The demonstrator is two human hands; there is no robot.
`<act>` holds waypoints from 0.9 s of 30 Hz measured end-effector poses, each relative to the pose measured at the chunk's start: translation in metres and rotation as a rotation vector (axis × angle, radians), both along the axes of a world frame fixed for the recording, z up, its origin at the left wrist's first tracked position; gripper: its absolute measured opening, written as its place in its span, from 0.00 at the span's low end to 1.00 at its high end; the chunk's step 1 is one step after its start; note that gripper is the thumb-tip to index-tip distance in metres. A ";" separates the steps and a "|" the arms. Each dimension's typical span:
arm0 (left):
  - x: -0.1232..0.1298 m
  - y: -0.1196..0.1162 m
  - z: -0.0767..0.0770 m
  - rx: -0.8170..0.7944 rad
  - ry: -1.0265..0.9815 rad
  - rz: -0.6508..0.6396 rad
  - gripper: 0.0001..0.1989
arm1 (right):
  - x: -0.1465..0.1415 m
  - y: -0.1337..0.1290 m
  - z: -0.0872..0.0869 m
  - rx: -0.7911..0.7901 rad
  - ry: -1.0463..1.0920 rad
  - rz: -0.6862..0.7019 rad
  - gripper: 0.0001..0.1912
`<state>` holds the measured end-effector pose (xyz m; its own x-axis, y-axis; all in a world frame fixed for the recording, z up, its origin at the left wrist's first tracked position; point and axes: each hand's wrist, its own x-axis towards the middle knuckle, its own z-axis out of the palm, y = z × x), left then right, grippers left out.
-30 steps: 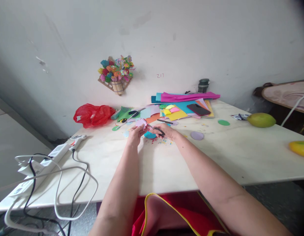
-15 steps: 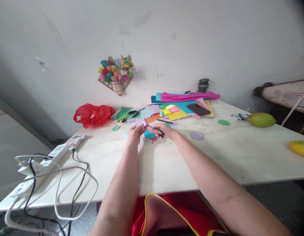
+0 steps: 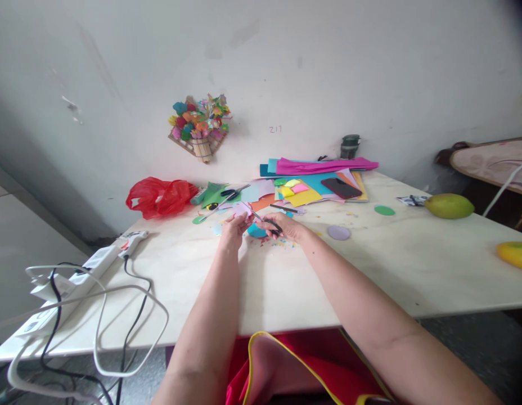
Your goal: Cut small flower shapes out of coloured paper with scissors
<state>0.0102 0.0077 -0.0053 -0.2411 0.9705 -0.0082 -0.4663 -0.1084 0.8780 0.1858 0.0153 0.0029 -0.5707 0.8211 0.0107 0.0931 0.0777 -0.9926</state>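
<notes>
Pinching a lilac-pink paper piece (image 3: 243, 208) in the fingers of the left hand (image 3: 234, 228), up over the bench (image 3: 286, 292); gripping black-handled scissors (image 3: 273, 227) in the fingers of the right hand (image 3: 289, 225). Pointing the scissors' long axis away and leftward, slantwise from the right fingers to the paper, left hand nearer; too small to tell if blades and paper touch. Right below, between the hands: a blue paper piece (image 3: 256, 230) by tiny scraps (image 3: 284, 243). Out right, a lilac disc (image 3: 339, 232); behind, a dark phone (image 3: 341, 188) on coloured sheets (image 3: 315, 184).
</notes>
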 end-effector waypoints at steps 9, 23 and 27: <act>0.003 -0.003 0.003 0.007 -0.025 -0.001 0.04 | 0.000 -0.005 0.004 -0.007 -0.004 -0.017 0.20; 0.002 -0.001 0.001 0.013 -0.005 0.002 0.08 | -0.001 -0.005 0.004 0.000 -0.004 -0.022 0.21; 0.002 -0.001 0.000 0.019 -0.001 0.004 0.08 | -0.001 -0.004 0.003 0.018 -0.001 -0.008 0.21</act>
